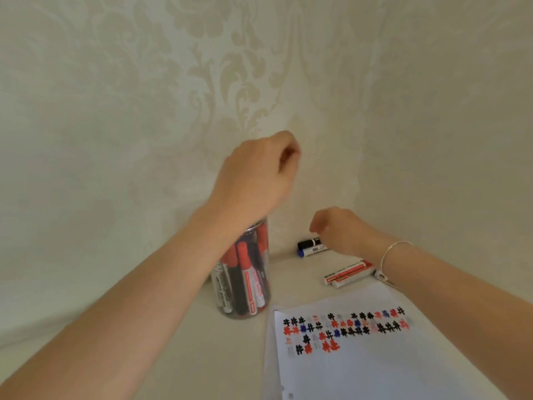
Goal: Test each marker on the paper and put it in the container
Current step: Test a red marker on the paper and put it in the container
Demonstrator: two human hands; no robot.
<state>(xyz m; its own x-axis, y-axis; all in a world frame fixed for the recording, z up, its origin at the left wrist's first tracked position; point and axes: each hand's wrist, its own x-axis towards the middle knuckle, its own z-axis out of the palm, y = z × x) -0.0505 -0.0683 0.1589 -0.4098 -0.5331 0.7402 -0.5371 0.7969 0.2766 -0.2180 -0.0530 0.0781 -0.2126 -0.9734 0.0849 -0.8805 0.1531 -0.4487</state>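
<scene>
Paper [375, 356] sits closest to me at five o'clock, its upper part crowded with rows of black, red and blue test scribbles. Up at ten o'clock from it stands the clear container [242, 284], already packed with red and black markers standing upright.

My left hand [256, 174] hangs above the container mouth, fingers curled in; I see nothing in that grip, though the fingertips are turned away from me. My right hand [340, 229] is out at one o'clock, fingers loosely bent and reaching down over the black marker [310, 243], with the blue-capped marker [311, 251] lying just beside it. Whether it touches either yet, I cannot tell; nothing is held.

Two red markers [349, 274] lie side by side near my right wrist, just off the paper's top edge.

My read: the next pick is under way. To do it well, I'd pinch the black one mid-barrel, lift it clear of its blue neighbour so that doesn't roll, and keep the left hand ready for the cap.
</scene>
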